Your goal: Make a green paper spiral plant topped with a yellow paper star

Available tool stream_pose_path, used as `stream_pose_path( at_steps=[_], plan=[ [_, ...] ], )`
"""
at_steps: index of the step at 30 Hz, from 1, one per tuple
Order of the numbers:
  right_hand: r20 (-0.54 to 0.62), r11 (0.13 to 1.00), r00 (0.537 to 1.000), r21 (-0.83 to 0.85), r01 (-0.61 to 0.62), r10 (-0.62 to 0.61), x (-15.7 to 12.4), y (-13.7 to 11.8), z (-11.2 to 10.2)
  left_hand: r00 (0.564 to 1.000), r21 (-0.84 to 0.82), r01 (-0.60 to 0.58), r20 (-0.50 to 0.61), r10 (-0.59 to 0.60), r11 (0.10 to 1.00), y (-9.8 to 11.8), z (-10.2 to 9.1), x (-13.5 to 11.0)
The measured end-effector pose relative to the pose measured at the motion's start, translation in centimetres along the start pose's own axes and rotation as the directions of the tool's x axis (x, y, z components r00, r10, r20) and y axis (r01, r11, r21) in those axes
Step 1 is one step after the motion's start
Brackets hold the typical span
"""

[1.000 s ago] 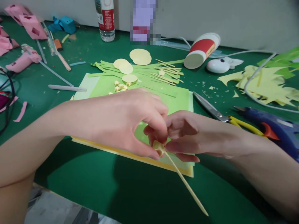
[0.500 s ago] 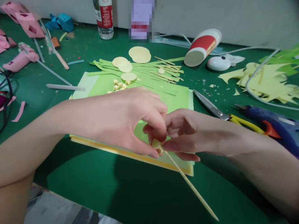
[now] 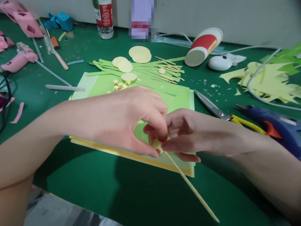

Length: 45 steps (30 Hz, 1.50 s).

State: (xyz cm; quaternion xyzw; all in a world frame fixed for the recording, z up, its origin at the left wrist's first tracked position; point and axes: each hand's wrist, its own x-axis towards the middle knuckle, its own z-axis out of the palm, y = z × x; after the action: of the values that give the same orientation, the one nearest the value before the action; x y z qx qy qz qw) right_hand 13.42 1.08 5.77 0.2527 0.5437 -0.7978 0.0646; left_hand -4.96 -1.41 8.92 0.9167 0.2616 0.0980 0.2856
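Note:
Both my hands meet over the front of a stack of green and yellow paper sheets [image 3: 178, 97]. Between the fingertips is a small folded piece of pale yellow paper strip [image 3: 192, 190], whose long loose end slants down to the right. My left hand [image 3: 138, 122] pinches the folded part from the left with thumb and fingers. From the right, my right hand [image 3: 185, 135] pinches it too, its thumb close to where the strip comes out. Behind my left hand, several small folded paper stars [image 3: 120, 85] lie on the stack, partly hidden.
Scissors [image 3: 218, 111] and a blue glue gun [image 3: 277, 124] lie right of the stack. Further back are pale paper circles [image 3: 140, 54], thin paper strips [image 3: 164, 77], a tipped paper cup [image 3: 203, 47] and a water bottle [image 3: 104, 20]. A pink glue gun [image 3: 20, 59] lies at left.
The whole view has shifted very slightly. Both hands keep the same pinch on the folded strip, and nothing else visibly differs.

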Motion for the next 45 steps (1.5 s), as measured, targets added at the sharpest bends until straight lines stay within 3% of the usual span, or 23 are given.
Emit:
stream_pose_path(
  at_steps=[7,14,17,20,22,24,25,27,29,32,35,39,42,45],
  plan=[
    [-0.113,0.998,0.992,0.021,0.066,-0.063,-0.5,-0.4,-0.5,0.990,-0.026,0.098,-0.095,-0.100,0.995,-0.5,-0.5,-0.6],
    [-0.317,0.993,0.942,-0.003,0.116,-0.111,-2.2,-1.7,-1.5,0.956,-0.099,0.232,-0.159,-0.246,0.968,-1.1,-1.0,-0.7],
    [-0.359,0.988,0.921,-0.018,0.156,-0.152,-2.7,-1.9,-1.8,0.903,-0.276,0.167,-0.342,-0.259,0.947,-1.4,-0.4,-0.2],
    [-0.393,0.986,0.904,-0.044,0.163,-0.167,-3.0,-2.0,-2.1,0.818,-0.552,-0.050,-0.501,-0.283,0.833,-1.5,0.4,0.3],
    [-0.416,0.985,0.892,-0.073,0.158,-0.174,-3.2,-2.1,-2.3,0.853,-0.706,-0.160,-0.450,-0.263,0.690,-1.3,0.8,0.4],
    [-0.435,0.983,0.882,-0.112,0.148,-0.182,-3.3,-2.1,-2.4,0.900,-0.805,-0.167,-0.360,-0.245,0.570,-0.9,1.0,0.3],
    [-0.443,0.981,0.877,-0.130,0.141,-0.185,-3.4,-2.1,-2.5,0.906,-0.820,-0.139,-0.331,-0.263,0.555,-0.7,1.0,0.2],
    [-0.459,0.979,0.868,-0.158,0.130,-0.190,-3.6,-2.1,-2.6,0.879,-0.759,-0.009,-0.316,-0.356,0.651,-0.3,1.1,0.0],
    [-0.469,0.976,0.861,-0.176,0.127,-0.197,-3.8,-2.1,-2.7,0.848,-0.578,0.181,-0.318,-0.424,0.796,-0.1,1.0,-0.1],
    [-0.473,0.968,0.852,-0.211,0.136,-0.223,-4.1,-2.1,-2.7,0.898,-0.287,0.332,-0.194,-0.394,0.899,-0.1,0.7,-0.1],
    [-0.499,0.958,0.831,-0.255,0.131,-0.247,-4.2,-2.4,-2.4,0.950,-0.183,0.272,-0.107,-0.294,0.945,-0.2,0.5,0.1],
    [-0.567,0.943,0.779,-0.320,0.091,-0.268,-3.8,-2.6,-2.1,0.992,-0.219,0.127,0.014,-0.127,0.967,0.6,1.7,0.2],
    [-0.588,0.937,0.770,-0.348,0.038,-0.249,-2.8,-2.2,-2.3,0.998,-0.199,-0.027,0.048,0.037,0.980,1.6,5.2,0.0],
    [-0.568,0.915,0.798,-0.400,-0.053,-0.202,-0.7,-1.6,-2.5,0.992,0.041,-0.127,0.007,0.127,0.991,2.5,10.0,-0.4]
  ],
)
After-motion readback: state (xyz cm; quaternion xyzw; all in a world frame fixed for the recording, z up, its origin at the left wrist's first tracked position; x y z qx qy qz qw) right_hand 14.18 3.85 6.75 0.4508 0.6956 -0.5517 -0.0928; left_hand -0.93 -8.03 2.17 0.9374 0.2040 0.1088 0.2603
